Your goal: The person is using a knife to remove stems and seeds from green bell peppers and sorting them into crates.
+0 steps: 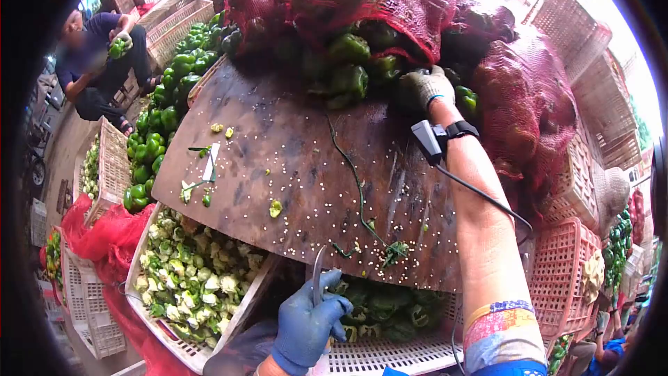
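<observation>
In a blue glove, my left hand (306, 324) is closed around a small curved knife (318, 271), its blade pointing up by the near edge of the wooden board (278, 167). My right hand (428, 88), in a pale knit glove, reaches to the far side of the board. Its fingers curl in among green bell peppers (348, 82) at the mouth of a red mesh sack (390, 0); what they grip is hidden. Pale seeds, a long green stem (355, 174) and pepper scraps (276, 207) lie scattered on the wood.
A white crate (236, 324) of pepper cores is at the left below the board. Another crate (390, 358) with green peppers sits under the near edge. More mesh sacks (522, 104) stand right. A seated person (104, 56) holds a pepper at far left.
</observation>
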Available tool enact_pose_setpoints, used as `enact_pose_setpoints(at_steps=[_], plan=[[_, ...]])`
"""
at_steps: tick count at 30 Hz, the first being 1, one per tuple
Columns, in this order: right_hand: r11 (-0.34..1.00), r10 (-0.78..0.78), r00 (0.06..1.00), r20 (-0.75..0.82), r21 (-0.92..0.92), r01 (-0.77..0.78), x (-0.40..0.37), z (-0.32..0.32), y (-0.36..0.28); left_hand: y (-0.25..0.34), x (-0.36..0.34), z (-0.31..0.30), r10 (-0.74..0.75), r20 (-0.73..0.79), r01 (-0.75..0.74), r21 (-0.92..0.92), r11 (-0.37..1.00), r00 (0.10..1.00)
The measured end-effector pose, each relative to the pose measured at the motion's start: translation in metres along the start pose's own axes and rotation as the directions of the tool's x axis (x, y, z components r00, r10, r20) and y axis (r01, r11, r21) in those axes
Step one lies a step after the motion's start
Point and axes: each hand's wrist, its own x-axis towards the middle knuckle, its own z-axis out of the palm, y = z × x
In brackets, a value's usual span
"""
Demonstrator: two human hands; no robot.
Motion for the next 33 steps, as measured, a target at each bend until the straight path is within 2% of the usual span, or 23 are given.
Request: enact_pose_setpoints(at_steps=[1,2,5,6,7,9,10,13,14,17,18,19,21,23,25,26,27,29,31,32,33], plan=[[0.977,-0.007,0.992,-0.123,-0.21,-0.019,-0.047,0.017,-0.034,0.001,0.001,0.001,0.0,0.001,0.0,0.024,1.0,1.0],[0.938,-0.019,0.978,-0.207,-0.344,-0.055,-0.09,0.029,-0.057,0.001,0.0,0.002,-0.001,0.007,0.0,0.049,0.999,1.0],[0.939,-0.037,0.947,-0.318,-0.336,-0.076,-0.168,0.023,-0.074,-0.009,0.0,0.003,0.026,0.035,-0.028,0.04,0.999,0.999],[0.968,-0.028,0.938,-0.346,-0.244,-0.061,-0.192,0.013,-0.075,-0.005,-0.003,0.007,0.034,0.038,-0.036,0.031,0.999,0.999],[0.936,-0.022,0.953,-0.304,-0.34,-0.087,-0.221,0.001,-0.075,-0.006,-0.005,0.011,0.084,0.037,-0.085,0.039,0.996,0.996],[0.803,-0.068,0.976,-0.209,-0.592,-0.071,-0.265,-0.014,-0.069,-0.006,-0.012,0.02,0.078,0.022,-0.079,0.031,0.996,0.997],[0.748,-0.126,0.962,-0.242,-0.66,-0.068,-0.275,-0.02,-0.063,-0.005,-0.017,0.023,0.09,0.042,-0.093,0.075,0.993,0.995],[0.666,-0.385,0.9,-0.202,-0.736,0.119,-0.304,-0.017,-0.081,-0.017,-0.031,0.035,0.112,0.089,-0.114,0.022,0.993,0.99],[0.656,-0.318,0.93,-0.187,-0.751,0.073,-0.311,-0.004,-0.103,-0.019,-0.034,0.039,0.11,0.093,-0.111,-0.001,0.994,0.99],[0.361,-0.51,0.856,0.086,-0.882,0.304,-0.305,0.031,-0.118,-0.02,-0.039,0.043,0.135,0.127,-0.143,0.056,0.988,0.983],[0.356,-0.342,0.922,0.18,-0.883,0.305,-0.319,0.057,-0.156,-0.014,-0.041,0.045,0.101,0.11,-0.106,0.042,0.994,0.989],[0.178,-0.335,0.893,0.299,-0.911,0.372,-0.317,0.07,-0.159,-0.013,-0.037,0.047,0.111,0.104,-0.116,0.039,0.992,0.988],[0.186,-0.224,0.913,0.34,-0.905,0.383,-0.292,0.092,-0.145,-0.013,-0.03,0.048,0.123,0.087,-0.126,0.037,0.991,0.989],[0.229,-0.116,0.956,0.27,-0.929,0.29,-0.272,0.099,-0.147,-0.012,-0.023,0.048,0.123,0.071,-0.126,0.029,0.992,0.99],[0.271,-0.195,0.94,0.28,-0.906,0.326,-0.276,0.09,-0.137,-0.013,-0.015,0.046,0.153,0.074,-0.156,0.038,0.987,0.985],[0.377,-0.191,0.925,0.328,-0.846,0.377,-0.281,0.078,-0.131,-0.011,-0.011,0.045,0.158,0.064,-0.16,0.02,0.987,0.985],[0.57,-0.201,0.916,0.347,-0.719,0.398,-0.297,0.066,-0.129,-0.01,-0.009,0.046,0.167,0.034,-0.166,-0.034,0.986,0.985],[0.845,-0.032,0.964,0.265,-0.508,0.168,-0.35,0.048,-0.122,-0.002,-0.008,0.047,0.145,-0.016,-0.145,-0.063,0.987,0.989],[0.674,-0.212,0.934,0.287,-0.65,0.352,-0.403,0.024,-0.098,-0.01,0.001,0.051,0.136,-0.045,-0.141,-0.156,0.978,0.99],[0.619,-0.163,0.952,0.26,-0.724,0.304,-0.43,0.018,-0.102,-0.011,0.003,0.053,0.142,-0.023,-0.144,-0.119,0.982,0.99],[0.729,-0.085,0.963,0.255,-0.643,0.234,-0.445,0.013,-0.104,-0.012,0.006,0.057,0.147,-0.001,-0.146,-0.081,0.986,0.989]])
